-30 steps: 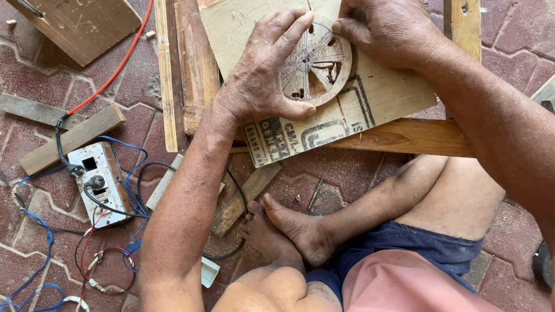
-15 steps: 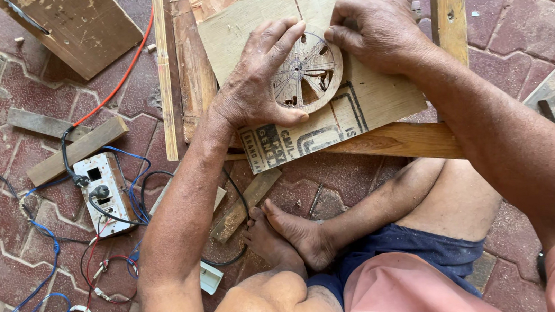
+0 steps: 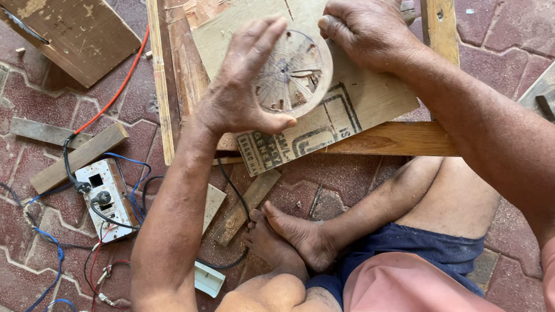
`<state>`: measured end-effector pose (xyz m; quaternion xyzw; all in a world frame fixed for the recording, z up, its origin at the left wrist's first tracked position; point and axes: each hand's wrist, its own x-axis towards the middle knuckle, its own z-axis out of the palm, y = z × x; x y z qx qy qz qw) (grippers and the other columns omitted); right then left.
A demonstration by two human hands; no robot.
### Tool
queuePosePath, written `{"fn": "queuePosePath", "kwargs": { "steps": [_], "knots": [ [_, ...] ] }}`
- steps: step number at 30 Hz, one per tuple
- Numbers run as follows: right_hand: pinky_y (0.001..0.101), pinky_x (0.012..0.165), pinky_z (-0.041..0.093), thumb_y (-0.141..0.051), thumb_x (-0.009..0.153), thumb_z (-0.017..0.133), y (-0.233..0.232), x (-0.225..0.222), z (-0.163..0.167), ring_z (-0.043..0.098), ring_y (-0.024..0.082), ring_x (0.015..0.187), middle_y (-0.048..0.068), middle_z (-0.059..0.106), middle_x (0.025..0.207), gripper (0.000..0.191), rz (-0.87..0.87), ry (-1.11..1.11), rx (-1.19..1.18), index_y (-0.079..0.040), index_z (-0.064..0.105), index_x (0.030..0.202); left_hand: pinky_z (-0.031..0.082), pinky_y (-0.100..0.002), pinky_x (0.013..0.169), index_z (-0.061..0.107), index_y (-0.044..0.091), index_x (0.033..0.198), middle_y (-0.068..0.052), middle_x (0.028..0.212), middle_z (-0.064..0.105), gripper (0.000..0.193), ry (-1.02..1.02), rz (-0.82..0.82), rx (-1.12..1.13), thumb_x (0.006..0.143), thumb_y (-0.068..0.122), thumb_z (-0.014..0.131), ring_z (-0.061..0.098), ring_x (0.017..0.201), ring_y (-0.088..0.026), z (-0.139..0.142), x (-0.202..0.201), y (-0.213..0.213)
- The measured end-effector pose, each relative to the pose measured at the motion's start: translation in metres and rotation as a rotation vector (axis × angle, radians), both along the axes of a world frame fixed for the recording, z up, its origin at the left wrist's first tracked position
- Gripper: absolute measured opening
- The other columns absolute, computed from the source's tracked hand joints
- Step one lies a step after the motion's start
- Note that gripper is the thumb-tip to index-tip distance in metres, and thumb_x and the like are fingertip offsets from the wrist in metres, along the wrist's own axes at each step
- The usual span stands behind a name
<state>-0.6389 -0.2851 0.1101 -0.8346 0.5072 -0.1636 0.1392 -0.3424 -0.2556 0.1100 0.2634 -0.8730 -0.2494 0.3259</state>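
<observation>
Flat tan cardboard packaging sheet (image 3: 328, 112) at 12 o'clock, lying on wooden frame, dark stencilled print block along its lower edge at centre, partly under left thumb, no other labels, signs, no screens visible

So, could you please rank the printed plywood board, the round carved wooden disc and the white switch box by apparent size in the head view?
Largest to smallest:
1. printed plywood board
2. round carved wooden disc
3. white switch box, though it lies lower on the floor, so it may look smaller.

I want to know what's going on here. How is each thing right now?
Round carved wooden disc: tilted, gripped by both hands.
Left hand: holding disc's edge.
Right hand: holding disc's other edge.
Printed plywood board: flat beneath disc.
White switch box: wired, on pavers.
</observation>
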Motion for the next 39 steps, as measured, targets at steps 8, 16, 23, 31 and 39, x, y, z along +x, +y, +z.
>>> {"fn": "queuePosePath", "kwargs": {
  "steps": [8,16,23,31,39],
  "knots": [
    [0.0507,0.107,0.024,-0.039,0.113,0.059,-0.003,0.001,-0.002,0.047,0.027,0.122,0.004,0.062,0.118,0.026,-0.009,-0.058,0.036,-0.019,0.075,0.111,0.039,-0.042,0.131,0.028,0.015,0.170,-0.014,0.161,0.044,0.130,0.215,0.178,0.020,0.068,0.053,0.100,0.046,0.153,-0.028,0.013,0.047,0.014],
    [0.0540,0.116,0.011,-0.039,0.063,0.086,-0.008,-0.014,0.005,0.031,0.038,0.138,0.010,0.050,0.136,0.065,0.212,-0.009,0.183,-0.025,0.073,0.126,0.035,-0.045,0.136,0.034,0.004,0.165,-0.019,0.167,0.042,0.125,0.135,0.334,0.125,0.063,0.042,0.097,0.040,0.159,-0.034,-0.006,0.056,0.065],
    [0.0533,0.118,0.014,-0.057,0.057,0.092,-0.003,-0.001,0.014,0.034,0.036,0.138,0.009,0.051,0.135,0.072,0.127,0.127,0.142,-0.025,0.073,0.120,0.035,-0.044,0.132,0.034,0.003,0.163,-0.019,0.164,0.043,0.127,0.118,0.358,0.188,0.057,0.035,0.098,0.041,0.157,-0.033,-0.014,0.059,0.074],
    [0.0501,0.107,0.028,-0.053,0.087,0.082,-0.002,0.020,0.011,0.045,0.032,0.120,0.011,0.058,0.118,0.045,-0.210,0.098,0.192,-0.015,0.072,0.109,0.036,-0.045,0.132,0.035,0.004,0.164,-0.020,0.164,0.043,0.127,0.122,0.390,0.193,0.059,0.041,0.097,0.041,0.157,-0.035,-0.025,0.063,0.078],
    [0.0354,0.092,0.053,-0.025,0.109,0.066,-0.007,0.001,0.009,0.065,0.013,0.102,0.002,0.068,0.109,0.020,-0.254,-0.378,0.155,-0.009,0.068,0.122,0.034,-0.049,0.131,0.027,0.004,0.163,-0.023,0.163,0.039,0.133,0.038,0.423,0.076,0.059,0.045,0.099,0.037,0.155,-0.039,-0.026,0.043,0.085]
  ]
}}
